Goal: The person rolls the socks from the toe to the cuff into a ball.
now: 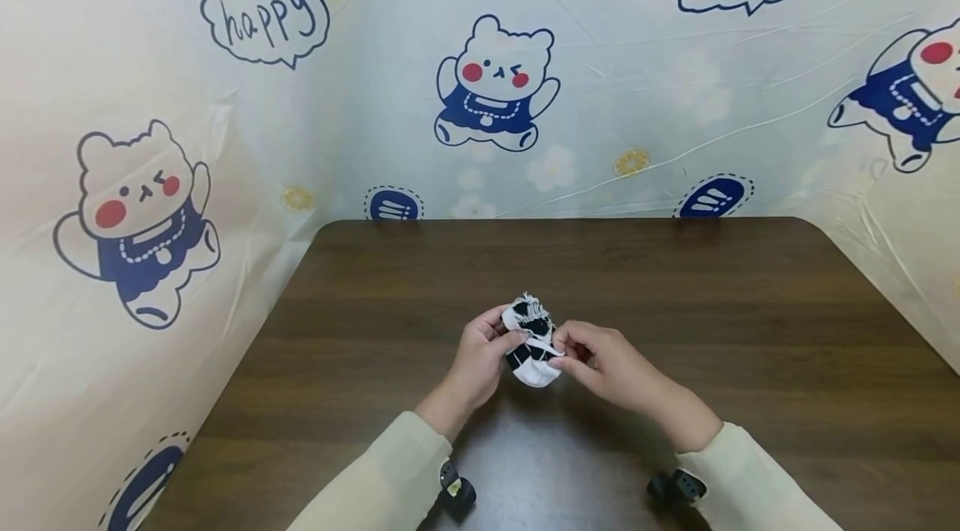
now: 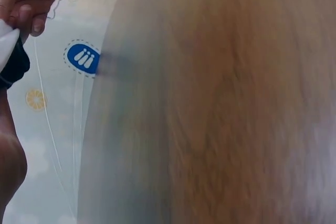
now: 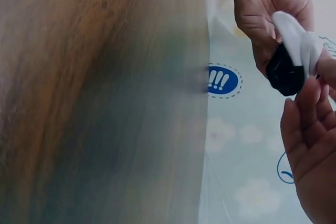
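Note:
A small black-and-white sock [image 1: 535,371], bunched up with loose white threads at its far end, is held above the table between both hands. My left hand [image 1: 478,354] grips its left side, thumb lying across the top. On the other side, my right hand [image 1: 609,358] pinches a white band [image 1: 546,346] of the fabric between thumb and fingers. The left wrist view catches just a white and dark piece of the sock [image 2: 14,66] at its left edge. In the right wrist view, white cloth folds over a black part of the sock [image 3: 286,72].
A dark brown wooden table [image 1: 375,281] with rounded far corners lies under the hands. Behind it and along its sides hangs a pale cloth [image 1: 615,81] printed with cartoon bears and "happy" bubbles. Small black devices [image 1: 457,498] are strapped at both wrists.

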Demonstrator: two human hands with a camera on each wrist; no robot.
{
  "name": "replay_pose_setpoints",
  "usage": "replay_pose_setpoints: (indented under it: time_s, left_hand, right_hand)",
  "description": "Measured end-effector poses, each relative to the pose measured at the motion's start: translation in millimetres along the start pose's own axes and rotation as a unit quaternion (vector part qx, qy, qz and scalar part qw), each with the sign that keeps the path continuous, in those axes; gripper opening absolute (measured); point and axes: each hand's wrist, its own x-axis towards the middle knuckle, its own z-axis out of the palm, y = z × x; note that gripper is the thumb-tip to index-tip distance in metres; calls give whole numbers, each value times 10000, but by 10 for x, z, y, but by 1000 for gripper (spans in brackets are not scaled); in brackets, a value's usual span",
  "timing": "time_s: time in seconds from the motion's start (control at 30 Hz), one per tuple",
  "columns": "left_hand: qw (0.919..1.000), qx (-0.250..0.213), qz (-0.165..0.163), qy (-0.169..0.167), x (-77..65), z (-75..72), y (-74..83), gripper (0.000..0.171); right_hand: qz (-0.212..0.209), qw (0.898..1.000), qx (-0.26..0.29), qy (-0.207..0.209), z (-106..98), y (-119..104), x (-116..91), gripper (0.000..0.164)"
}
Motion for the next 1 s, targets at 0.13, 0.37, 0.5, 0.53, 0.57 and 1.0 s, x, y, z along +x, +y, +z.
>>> replay_pose_setpoints:
  time_s: [0.13,0.37,0.5,0.53,0.57,1.0]
  left_hand:
    - [9979,-477,-94,435,22,47,-10,28]
    - [9901,-1110,90,852,33,140,34,27]
    - [9844,-1445,225,982,24,201,80,28]
    - [9830,-1512,245,1008,22,215,89,28]
    - [9815,-1587,258,1035,18,230,97,28]
    - [9763,-1994,203,812,30,340,129,26]
  right_hand:
    - [-365,9993,-82,77,-16,-13,-3,25]
    - [-841,9958,-200,307,-21,-29,-7,25]
    - [-899,9921,-480,725,-14,-28,-5,23]
    - [-849,9918,-507,810,-13,-26,-6,23]
    - [-797,9916,-512,883,-11,-23,-7,23]
    - [-1053,9852,-252,1328,103,38,-15,27]
